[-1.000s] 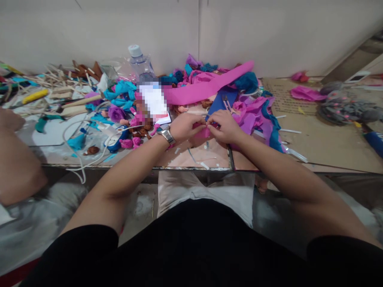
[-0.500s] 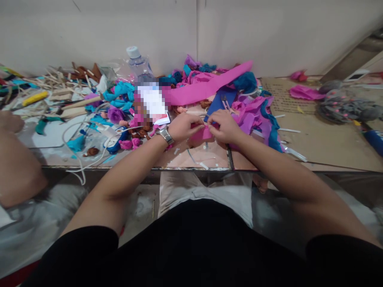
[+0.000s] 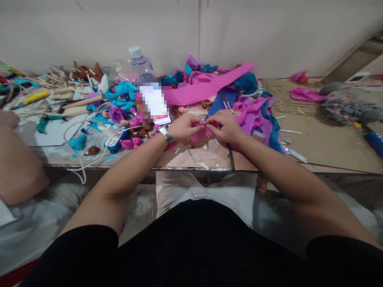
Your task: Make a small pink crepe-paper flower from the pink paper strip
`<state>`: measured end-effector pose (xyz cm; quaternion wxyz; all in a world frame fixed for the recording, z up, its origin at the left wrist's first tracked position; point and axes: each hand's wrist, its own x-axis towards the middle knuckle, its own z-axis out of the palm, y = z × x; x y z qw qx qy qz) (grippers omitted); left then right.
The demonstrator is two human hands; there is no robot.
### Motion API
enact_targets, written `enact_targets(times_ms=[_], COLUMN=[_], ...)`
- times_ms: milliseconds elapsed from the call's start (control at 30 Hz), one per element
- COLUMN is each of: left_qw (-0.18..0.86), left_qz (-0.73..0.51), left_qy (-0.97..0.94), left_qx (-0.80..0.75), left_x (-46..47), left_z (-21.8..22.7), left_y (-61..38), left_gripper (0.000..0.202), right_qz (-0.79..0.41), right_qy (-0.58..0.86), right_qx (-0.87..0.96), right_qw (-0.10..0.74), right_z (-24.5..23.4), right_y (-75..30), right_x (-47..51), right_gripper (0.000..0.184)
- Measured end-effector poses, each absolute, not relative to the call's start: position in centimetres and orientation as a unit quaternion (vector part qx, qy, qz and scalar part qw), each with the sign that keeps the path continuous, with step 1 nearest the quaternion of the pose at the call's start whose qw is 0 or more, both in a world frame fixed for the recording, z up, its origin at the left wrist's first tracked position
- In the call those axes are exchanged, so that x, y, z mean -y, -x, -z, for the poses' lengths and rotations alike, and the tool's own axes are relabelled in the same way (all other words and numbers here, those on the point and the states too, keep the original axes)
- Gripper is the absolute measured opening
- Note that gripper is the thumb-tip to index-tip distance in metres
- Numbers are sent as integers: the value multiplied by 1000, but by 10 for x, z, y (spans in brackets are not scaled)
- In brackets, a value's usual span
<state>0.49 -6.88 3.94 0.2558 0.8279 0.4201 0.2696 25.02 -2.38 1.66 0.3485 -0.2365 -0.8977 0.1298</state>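
Pinching a small pink piece [image 3: 198, 135] between closed fingertips, a person's left hand [image 3: 184, 126] and right hand [image 3: 224, 126] are meeting over the worktable [image 3: 194, 157], the fingers partly hiding what they are gripping. White scraps [image 3: 204, 165] are littering the tabletop, which is running along a pale wall [image 3: 119, 28]; printed cardboard [image 3: 305, 139] is covering its right end. Just beyond the hands, a blue sheet [image 3: 218, 105] is lying beneath a small metal tool [image 3: 226, 102], and a long pink strip [image 3: 206, 88] is stretching across crumpled, paper-like pieces [image 3: 245, 82]. Near the left hand, a partly pixelated phone [image 3: 155, 103] is crowding the space, a clear bottle [image 3: 142, 68] is standing behind it, and a white cable [image 3: 83, 172] is drooping over the table's edge.
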Motion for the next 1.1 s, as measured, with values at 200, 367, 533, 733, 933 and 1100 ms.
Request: enact_targets(times_ms=[200, 367, 533, 733, 933, 1100], left_qw=[321, 340, 367, 422, 419, 428], left_qz=[-279, -279, -282, -293, -307, -320], left_qy=[-793, -788, -778, -736, -726, -718], left_qx=[-437, -430, -425, -440, -451, -445], left_x=[66, 66, 65, 63, 66, 68], left_z=[-38, -38, -38, -36, -39, -42], left_y=[-4, -5, -6, -5, -7, -10], left_gripper=[35, 39, 36, 28, 44, 44], right_qz=[-118, -110, -111, -100, -80, -61], right_qy=[229, 221, 230, 211, 207, 212], right_qx=[892, 893, 899, 907, 911, 909], right_qw=[371, 377, 357, 350, 347, 353], right_z=[-15, -14, -15, -13, -11, -12], right_y=[-251, -251, -251, -251, -251, -251], right_x=[21, 22, 22, 21, 22, 23], right_gripper=[26, 26, 28, 28, 26, 27])
